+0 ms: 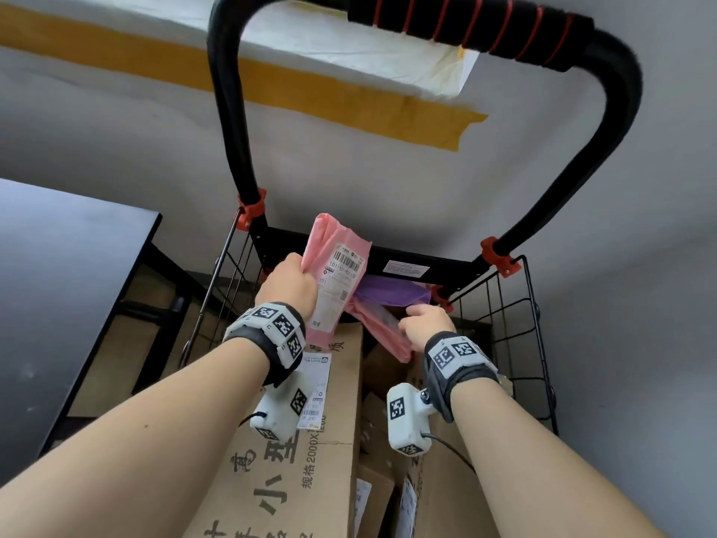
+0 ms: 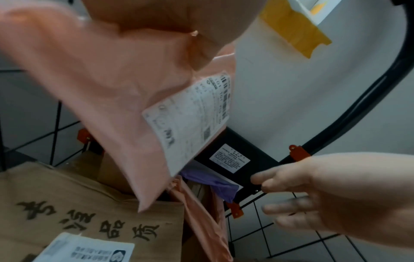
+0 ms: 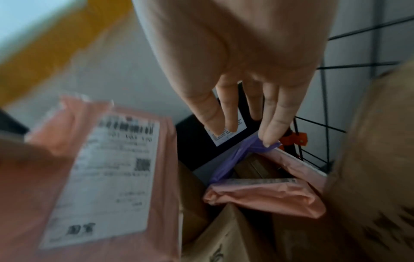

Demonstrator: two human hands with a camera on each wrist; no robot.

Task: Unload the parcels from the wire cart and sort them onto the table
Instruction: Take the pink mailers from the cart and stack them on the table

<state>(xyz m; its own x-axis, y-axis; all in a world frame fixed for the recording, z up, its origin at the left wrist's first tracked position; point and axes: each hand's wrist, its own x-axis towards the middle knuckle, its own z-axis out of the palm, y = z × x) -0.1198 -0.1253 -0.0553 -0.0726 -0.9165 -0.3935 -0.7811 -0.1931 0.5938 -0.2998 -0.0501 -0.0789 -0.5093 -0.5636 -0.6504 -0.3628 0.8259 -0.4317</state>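
**Mid-unload: one pink mailer lifted, purple bag next**

Left hand (image 1: pixel 287 283), grip clamped on pink mailer (image 1: pixel 337 281), raised above wire cart (image 1: pixel 531 324); needs carrying left to counter (image 1: pixel 70 242). Right hand (image 1: pixel 426 324) reaching down, fingertips (image 3: pixel 270 140) touching purple bag (image 1: pixel 392 293), fingers extended, not yet closed.

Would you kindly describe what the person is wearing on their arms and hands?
Both forearms are bare, no sleeves. Each wrist carries a dark grey strap topped with white blocks bearing black square-code markers, plus a white camera housing below with a thin black cable. The hands wear no gloves.
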